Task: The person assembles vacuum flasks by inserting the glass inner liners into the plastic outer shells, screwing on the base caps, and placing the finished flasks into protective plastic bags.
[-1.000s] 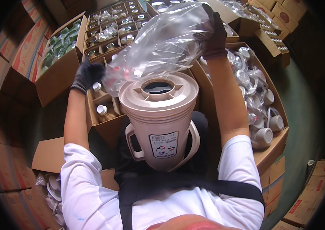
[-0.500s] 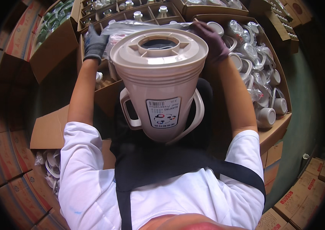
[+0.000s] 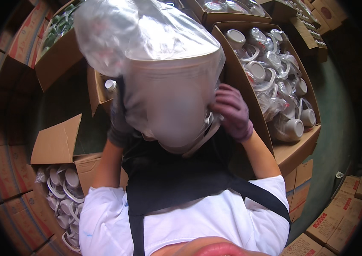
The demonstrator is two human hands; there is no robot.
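Observation:
A beige insulated plastic jug stands upside down in front of my body, its wide end uppermost. Over it hangs a clear plastic bag, puffed out at the upper left and reaching down the jug's sides. My left hand, in a dark grey glove, holds the bag at the jug's left side; its fingertips are partly hidden. On the other side my right hand, in a purplish glove, has its fingers curled on the bag's edge beside the jug's handle.
An open carton of bagged beige jug parts stands on the right. More such parts fill a box at the lower left. A carton of green items is at the far left. Stacked cartons line both sides.
The bag, earlier stretched between my hands behind the jug, is now over it. Both hands have come down and nearer to my body along its sides.

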